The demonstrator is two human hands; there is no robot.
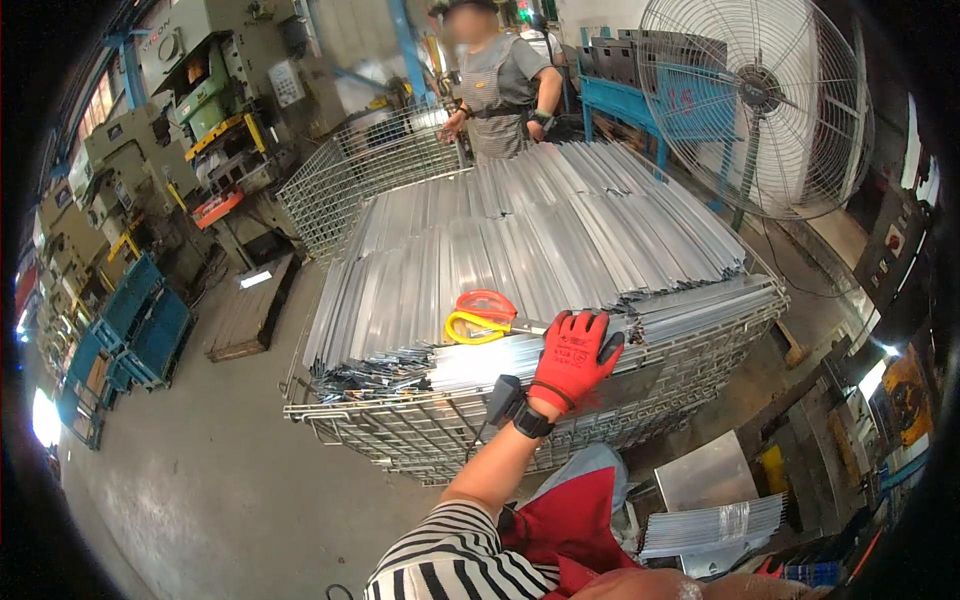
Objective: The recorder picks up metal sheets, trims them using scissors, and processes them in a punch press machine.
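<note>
Left grip (575, 357): in a red, black-tipped glove, at the near edge of the grey wire-mesh basket (680, 368); it looks loosely curled, and I cannot tell whether it holds anything.
Red-and-yellow-handled metal scissors (480, 318): lying on the long silvery metal strips (520, 240), blades reaching my glove.
Right grip: out of my view.

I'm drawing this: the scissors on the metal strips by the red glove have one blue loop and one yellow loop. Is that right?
Blue is wrong: in the head view, the scissors on the metal strips by the red glove have one red loop and one yellow loop.
</note>
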